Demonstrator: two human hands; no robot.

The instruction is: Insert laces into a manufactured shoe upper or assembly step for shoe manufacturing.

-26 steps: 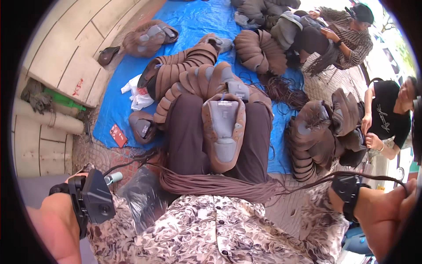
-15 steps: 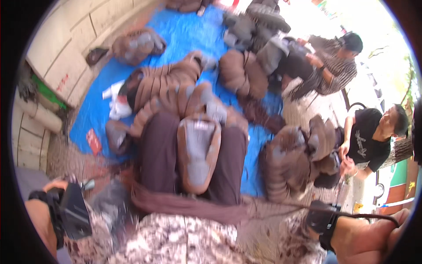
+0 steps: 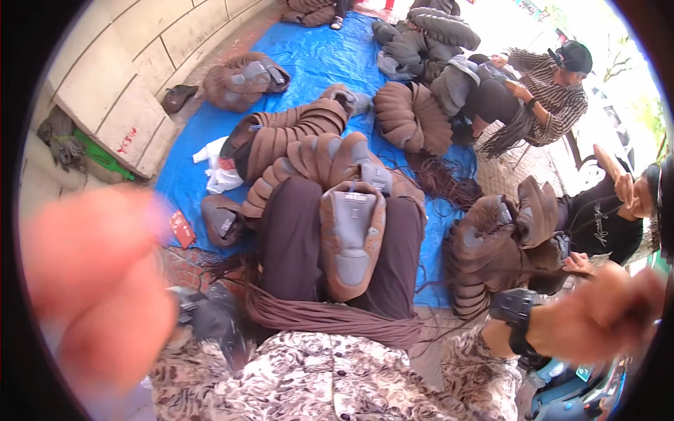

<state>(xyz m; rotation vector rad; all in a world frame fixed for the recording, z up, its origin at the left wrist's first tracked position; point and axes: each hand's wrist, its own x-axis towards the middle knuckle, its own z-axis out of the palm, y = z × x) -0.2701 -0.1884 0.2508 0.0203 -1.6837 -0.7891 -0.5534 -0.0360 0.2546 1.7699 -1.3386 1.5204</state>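
A brown and grey shoe upper (image 3: 351,242) stands wedged between my knees, its grey tongue facing me. Across my lap lies a thick bundle of dark brown cords (image 3: 333,319). Raised close to the camera at the left, my left hand (image 3: 98,281) is large and smeared; its fingers cannot be made out. My right hand (image 3: 597,309), out to the right, is blurred but closed, with a faint dark cord (image 3: 554,272) running to it. A black device (image 3: 516,306) is strapped to my right wrist. Both hands are apart from the shoe upper.
Stacked brown shoe uppers (image 3: 298,133) lie ahead on a blue tarp (image 3: 316,59). More stacks (image 3: 484,259) stand at the right beside a person in black (image 3: 600,224). Another person in stripes (image 3: 554,98) sits farther back. A block wall (image 3: 147,56) borders the left.
My left hand has risen from the lower left to close before the camera. My right hand has moved up, and the cord is fainter. The view has shifted slightly.
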